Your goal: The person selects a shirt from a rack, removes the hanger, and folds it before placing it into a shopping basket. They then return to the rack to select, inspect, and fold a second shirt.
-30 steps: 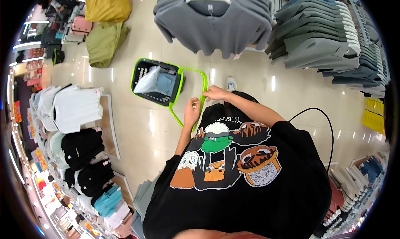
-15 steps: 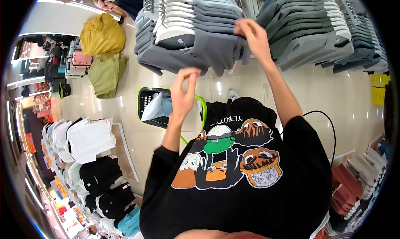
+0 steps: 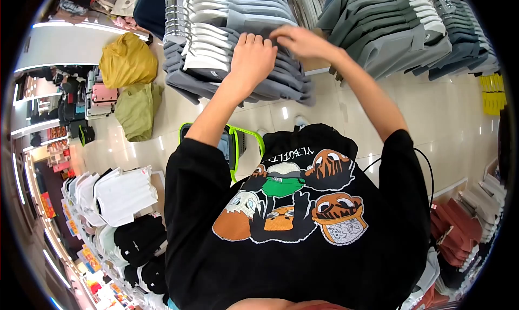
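- Left hand [image 3: 254,57]: fingers curled over the shirts [image 3: 284,84]; grip cannot be told. Right hand [image 3: 301,41]: loosely bent beside it, hold unclear.
- Shirts: hung under both hands, tightly packed; a tug could drag neighbours.
- Basket [image 3: 236,146]: near a shoe [image 3: 301,120]; one sidestep could catch it.
- Hangers [image 3: 208,43]: crowded, liable to tangle.

"What's the rail [image 3: 174,10] on the far side carrying?"
"White hangers [image 3: 204,59] are hooking over it, grey shirts [image 3: 281,88] hanging from them."
"And the pale, glossy floor [image 3: 346,101]?"
"It's bearing a green-rimmed basket [image 3: 235,147] nearer; a yellow bundle [image 3: 127,61] and an olive bundle [image 3: 138,112] are resting left."
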### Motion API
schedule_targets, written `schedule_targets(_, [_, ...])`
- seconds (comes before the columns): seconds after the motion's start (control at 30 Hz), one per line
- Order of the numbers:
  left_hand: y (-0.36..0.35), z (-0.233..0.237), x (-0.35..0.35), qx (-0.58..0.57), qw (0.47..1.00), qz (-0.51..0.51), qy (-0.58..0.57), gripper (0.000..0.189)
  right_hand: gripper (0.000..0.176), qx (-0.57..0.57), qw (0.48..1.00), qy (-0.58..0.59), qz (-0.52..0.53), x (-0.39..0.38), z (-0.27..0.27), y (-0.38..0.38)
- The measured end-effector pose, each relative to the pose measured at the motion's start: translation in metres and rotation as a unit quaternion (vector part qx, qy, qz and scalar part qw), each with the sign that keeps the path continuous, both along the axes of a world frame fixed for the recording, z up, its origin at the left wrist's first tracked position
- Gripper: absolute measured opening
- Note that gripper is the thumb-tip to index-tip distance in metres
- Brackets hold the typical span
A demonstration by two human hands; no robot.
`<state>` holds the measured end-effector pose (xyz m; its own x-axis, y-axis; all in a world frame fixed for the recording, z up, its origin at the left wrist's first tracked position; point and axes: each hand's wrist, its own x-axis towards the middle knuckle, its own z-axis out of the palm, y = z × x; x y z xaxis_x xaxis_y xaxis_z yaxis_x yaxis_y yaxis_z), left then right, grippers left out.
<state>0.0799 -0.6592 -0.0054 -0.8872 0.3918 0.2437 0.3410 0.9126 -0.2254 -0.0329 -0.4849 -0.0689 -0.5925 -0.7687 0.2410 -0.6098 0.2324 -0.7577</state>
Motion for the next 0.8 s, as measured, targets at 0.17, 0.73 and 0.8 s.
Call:
schedule_targets(0.17, [-0.008, 0.018, 0.026, 0.03, 0.998, -0.05, -0.032, 0.02, 0.034, -0.003, 1.0, -0.025, -0.009, -0.087, 0.006, 0.001])
schedule_targets(0.73, [-0.006, 0.044, 0.049, 0.079, 0.988, -0.081, -0.104, 0.028, 0.03, -0.019, 0.999, 0.037, -0.022, -0.147, 0.013, -0.01])
schedule_targets(0.8, [-0.006, 0.044, 0.049, 0.077, 0.989, -0.08, -0.098, 0.029, 0.032, 0.011, 0.996, 0.039, -0.075, -0.148, 0.013, -0.01])
